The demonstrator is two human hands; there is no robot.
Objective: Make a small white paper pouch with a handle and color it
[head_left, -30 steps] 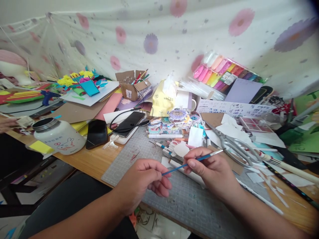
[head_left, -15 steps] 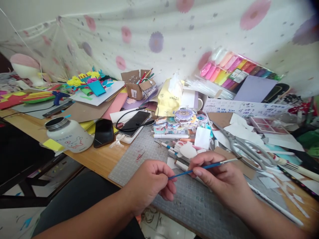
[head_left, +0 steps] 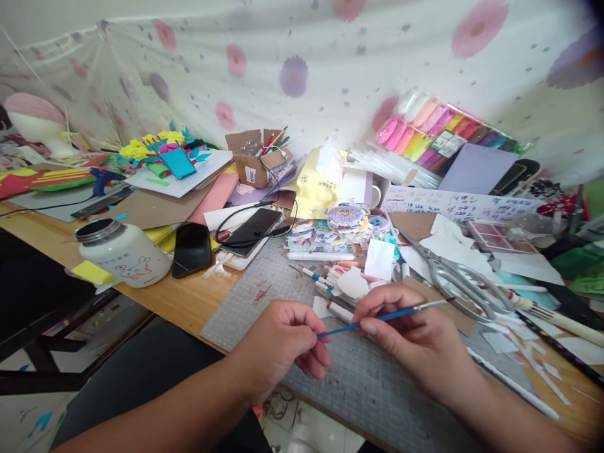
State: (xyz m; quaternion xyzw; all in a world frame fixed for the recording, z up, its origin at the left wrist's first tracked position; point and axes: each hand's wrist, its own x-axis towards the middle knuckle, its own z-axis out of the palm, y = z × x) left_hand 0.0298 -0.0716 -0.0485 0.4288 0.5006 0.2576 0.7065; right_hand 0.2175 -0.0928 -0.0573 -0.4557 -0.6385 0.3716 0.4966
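Brush (head_left: 400, 313) held above the mat (head_left: 340, 384)

Its handle end is pinched by the left hand (head_left: 283, 336), fingertips closed; its shaft is gripped lightly by the right hand (head_left: 415, 330), thumb against fingers. Picking up appears done; no painting can be made out at the tip. Bare mat is left below, to the front edge; rightward, room is crowded by scissors (head_left: 433, 263).

The brush (head_left: 403, 312) has a smooth handle (head_left: 342, 329) and a shiny metal collar (head_left: 427, 305). On the right, the scissors (head_left: 430, 264) are of smooth metal. The near mat (head_left: 349, 384) is matt, the table (head_left: 189, 309) wooden, the leftmost phone (head_left: 191, 250) glossy. The far curtain (head_left: 330, 100) is, perhaps, of thin plastic.
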